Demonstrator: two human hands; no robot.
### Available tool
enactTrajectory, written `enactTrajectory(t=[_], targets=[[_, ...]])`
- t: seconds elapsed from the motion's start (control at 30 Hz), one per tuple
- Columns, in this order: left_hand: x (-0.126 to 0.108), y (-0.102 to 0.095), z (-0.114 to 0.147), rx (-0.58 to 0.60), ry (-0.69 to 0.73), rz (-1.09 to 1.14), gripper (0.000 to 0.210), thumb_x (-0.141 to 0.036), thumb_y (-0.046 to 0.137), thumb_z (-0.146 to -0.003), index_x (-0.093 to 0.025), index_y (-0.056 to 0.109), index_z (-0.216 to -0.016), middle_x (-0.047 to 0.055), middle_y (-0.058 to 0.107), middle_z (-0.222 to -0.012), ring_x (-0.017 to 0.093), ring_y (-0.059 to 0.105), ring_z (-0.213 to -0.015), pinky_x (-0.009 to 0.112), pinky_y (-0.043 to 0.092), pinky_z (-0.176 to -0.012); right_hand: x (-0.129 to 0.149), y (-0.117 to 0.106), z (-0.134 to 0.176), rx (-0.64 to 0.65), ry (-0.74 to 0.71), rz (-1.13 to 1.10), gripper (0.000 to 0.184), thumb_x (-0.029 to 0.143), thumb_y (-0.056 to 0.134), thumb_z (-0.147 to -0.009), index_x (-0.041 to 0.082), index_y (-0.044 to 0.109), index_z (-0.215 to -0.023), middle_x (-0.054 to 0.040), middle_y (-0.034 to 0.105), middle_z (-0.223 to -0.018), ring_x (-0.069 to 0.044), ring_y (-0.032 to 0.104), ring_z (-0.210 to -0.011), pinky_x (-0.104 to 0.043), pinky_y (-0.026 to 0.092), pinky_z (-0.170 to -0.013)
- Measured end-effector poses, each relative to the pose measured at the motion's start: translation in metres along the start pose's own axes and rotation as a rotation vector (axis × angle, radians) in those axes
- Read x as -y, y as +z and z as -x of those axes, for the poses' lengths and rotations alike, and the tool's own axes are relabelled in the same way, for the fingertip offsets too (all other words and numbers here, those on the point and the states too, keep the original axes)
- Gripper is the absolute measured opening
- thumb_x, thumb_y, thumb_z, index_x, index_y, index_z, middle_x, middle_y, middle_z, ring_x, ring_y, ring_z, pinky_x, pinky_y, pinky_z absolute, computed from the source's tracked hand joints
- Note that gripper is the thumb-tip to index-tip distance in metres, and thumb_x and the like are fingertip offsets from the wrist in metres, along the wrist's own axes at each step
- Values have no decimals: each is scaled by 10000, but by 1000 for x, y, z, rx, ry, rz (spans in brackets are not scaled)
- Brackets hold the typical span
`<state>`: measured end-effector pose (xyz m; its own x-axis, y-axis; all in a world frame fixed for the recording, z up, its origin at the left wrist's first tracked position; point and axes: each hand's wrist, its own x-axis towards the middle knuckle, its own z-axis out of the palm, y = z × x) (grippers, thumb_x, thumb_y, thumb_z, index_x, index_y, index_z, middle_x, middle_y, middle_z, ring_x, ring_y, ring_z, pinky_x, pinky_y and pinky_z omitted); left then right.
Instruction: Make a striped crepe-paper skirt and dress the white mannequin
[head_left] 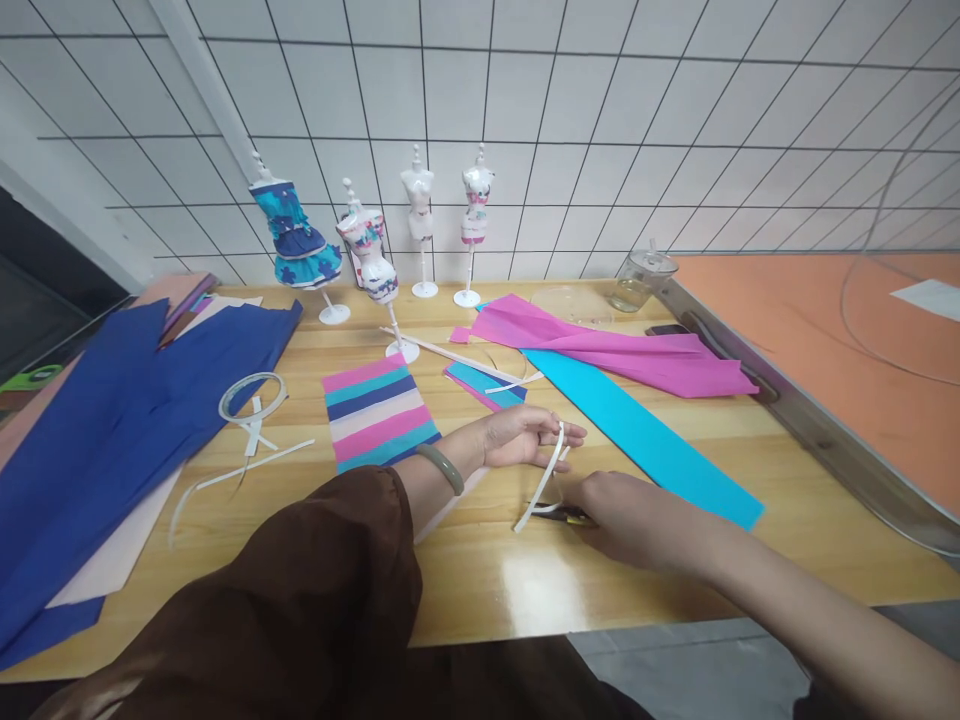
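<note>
My left hand (529,437), with a bangle on its wrist, is over the table with a narrow white tape strip (540,490) held at its fingers, hanging down in a loop. Close to its right, my right hand (626,510) is closed around a small dark tool with a touch of yellow, seemingly scissors (562,514); its handles are mostly hidden. The scissors' tip lies by the strip's lower part. Left of my left hand lies a striped paper panel (382,410) in pink, teal, navy and white, partly under my forearm.
Several small dress forms (424,215) stand at the back, one in a blue ruffled dress (296,235). Blue paper (150,400) and a tape roll (253,398) lie left. Pink paper (600,345), a turquoise strip (645,430) and a lidded glass cup (641,280) are right.
</note>
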<state>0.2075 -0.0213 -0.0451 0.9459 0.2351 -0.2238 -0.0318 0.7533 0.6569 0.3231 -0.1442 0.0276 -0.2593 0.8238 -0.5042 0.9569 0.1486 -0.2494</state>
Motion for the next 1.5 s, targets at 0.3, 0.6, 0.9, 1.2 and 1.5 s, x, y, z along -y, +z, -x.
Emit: enactTrajectory(t=[0.3, 0.6, 0.9, 1.2, 1.5], targets=[[4, 3, 3, -33, 67, -31, 18, -119, 574, -670, -132, 567, -661, 125, 592, -1163, 291, 409, -1239, 600, 307, -981, 19, 39, 49, -60, 8, -172, 162, 154, 464, -780, 216, 609, -742, -11, 675, -745, -161, 600, -652, -251, 342, -558], [-1, -2, 9, 46, 114, 79, 30, -168, 565, -684, -147, 552, -666, 121, 635, -1089, 277, 519, -1123, 605, 303, -976, -47, 45, 45, -377, 270, -296, 379, 429, 442, -861, 179, 591, -1105, -120, 657, -1119, -270, 610, -978, -339, 459, -794], [-8, -9, 18, 56, 161, 110, 44, -158, 532, -719, -144, 551, -683, 141, 643, -1093, 276, 540, -1111, 567, 344, -959, -58, 43, -1, -775, 262, -293, 353, 408, 482, -836, 159, 620, -1045, -169, 613, -1121, -346, 508, -1098, -478, 362, -918], [-17, -6, 26, 124, 167, 80, 48, -139, 525, -735, -144, 565, -709, 124, 611, -1174, 258, 551, -1097, 555, 361, -964, -30, 17, -44, -699, 189, -845, 376, 380, 567, -760, 170, 475, -1057, -88, 698, -864, -211, 663, -721, -314, 493, -629], [-28, -10, 57, 70, 314, 130, 106, -156, 502, -735, -128, 605, -736, 151, 627, -1144, 285, 571, -1093, 511, 356, -991, -18, 9, -64, -701, 99, -995, 421, 409, 655, -699, 159, 528, -1013, -54, 663, -788, -181, 633, -692, -291, 477, -617]])
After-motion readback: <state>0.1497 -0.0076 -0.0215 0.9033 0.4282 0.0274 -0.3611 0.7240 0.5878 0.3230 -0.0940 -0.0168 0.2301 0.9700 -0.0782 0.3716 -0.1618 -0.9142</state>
